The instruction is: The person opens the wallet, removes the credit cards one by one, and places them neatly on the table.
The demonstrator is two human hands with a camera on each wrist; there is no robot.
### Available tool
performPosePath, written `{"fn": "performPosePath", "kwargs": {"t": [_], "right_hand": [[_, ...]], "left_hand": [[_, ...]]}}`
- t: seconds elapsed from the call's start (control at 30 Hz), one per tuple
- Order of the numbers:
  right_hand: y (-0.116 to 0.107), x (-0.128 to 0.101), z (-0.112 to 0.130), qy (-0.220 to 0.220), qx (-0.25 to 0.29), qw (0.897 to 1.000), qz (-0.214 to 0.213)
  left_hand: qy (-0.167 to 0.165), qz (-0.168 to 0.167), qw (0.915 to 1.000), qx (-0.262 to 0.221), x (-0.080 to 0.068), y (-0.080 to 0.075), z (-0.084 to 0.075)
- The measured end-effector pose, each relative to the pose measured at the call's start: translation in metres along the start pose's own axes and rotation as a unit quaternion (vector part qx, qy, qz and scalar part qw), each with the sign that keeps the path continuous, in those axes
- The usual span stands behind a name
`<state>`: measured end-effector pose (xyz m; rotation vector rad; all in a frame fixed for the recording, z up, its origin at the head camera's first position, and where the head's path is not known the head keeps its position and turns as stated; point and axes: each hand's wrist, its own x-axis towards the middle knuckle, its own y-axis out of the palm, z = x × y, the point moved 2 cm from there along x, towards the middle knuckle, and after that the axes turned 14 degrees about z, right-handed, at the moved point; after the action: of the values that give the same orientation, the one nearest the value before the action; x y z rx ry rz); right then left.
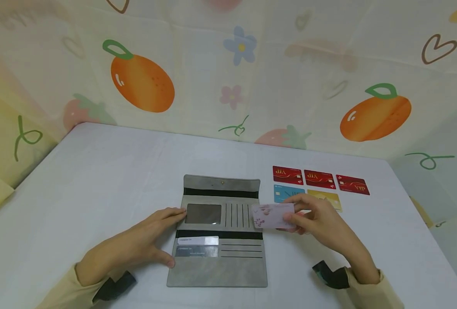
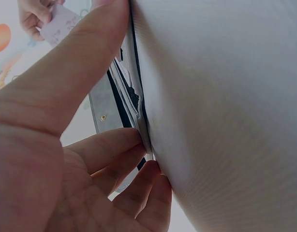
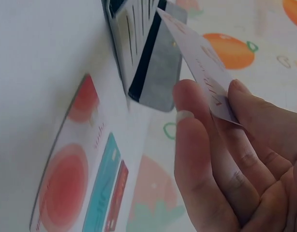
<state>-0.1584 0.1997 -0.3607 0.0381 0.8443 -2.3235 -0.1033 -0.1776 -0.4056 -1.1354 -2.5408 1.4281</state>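
The pale pink card, pinched in the right hand, sits at the open grey wallet's right edge, not yet slotted, while the flat, relaxed left hand steadies the wallet holding two cards and five cards wait on the table.

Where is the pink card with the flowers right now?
In the head view, the pink card is pinched in the right hand, at the right edge of the open grey wallet.

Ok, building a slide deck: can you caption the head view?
Left hand steadies an open grey wallet while right hand pinches a pink card beside its slots.
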Motion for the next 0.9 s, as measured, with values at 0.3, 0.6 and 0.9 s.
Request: {"fn": "performPosePath", "kwargs": {"t": [0.3,0.6,0.9], "right_hand": [[-0.017,-0.006,-0.01,-0.008,-0.02,1.0,-0.021],[-0.036,-0.011,-0.028,0.015,-0.02,0.999,-0.044],[-0.049,-0.014,-0.048,0.032,-0.029,0.996,-0.077]], "left_hand": [[-0.003,0.004,1.0,-0.005,0.001,0.0,0.0],[-0.009,0.004,0.9999,-0.007,0.0,0.0,-0.001],[-0.003,0.002,1.0,-0.007,0.0,-0.001,-0.001]]}}
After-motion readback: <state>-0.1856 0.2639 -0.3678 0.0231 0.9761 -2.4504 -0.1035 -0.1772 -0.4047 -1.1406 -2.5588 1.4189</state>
